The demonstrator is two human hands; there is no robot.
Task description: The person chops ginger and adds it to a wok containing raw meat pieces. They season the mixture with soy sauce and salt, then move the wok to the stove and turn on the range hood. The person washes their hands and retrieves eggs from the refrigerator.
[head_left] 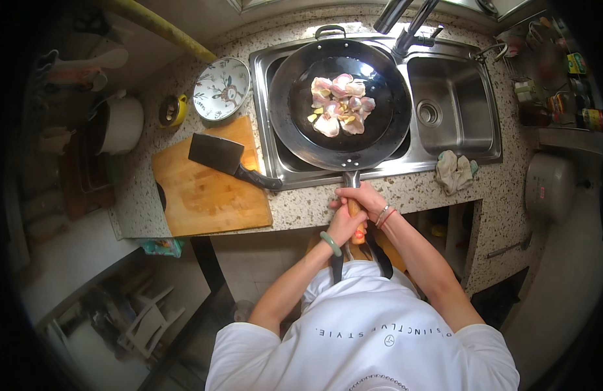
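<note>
Extending forward from both hands (346,225) (365,195) is the wok (344,147).

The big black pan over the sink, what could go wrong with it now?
The pan might tip, since the left hand and right hand both grip its long handle and nobody holds the far loop. Then the pinkish food pieces could slide out. Also, the cleaver pokes past the edge of the cutting board, so a bump might knock it.

From the head, one wide view faces down, close over the shirt (406,313), toward the sink (459,133).
</note>
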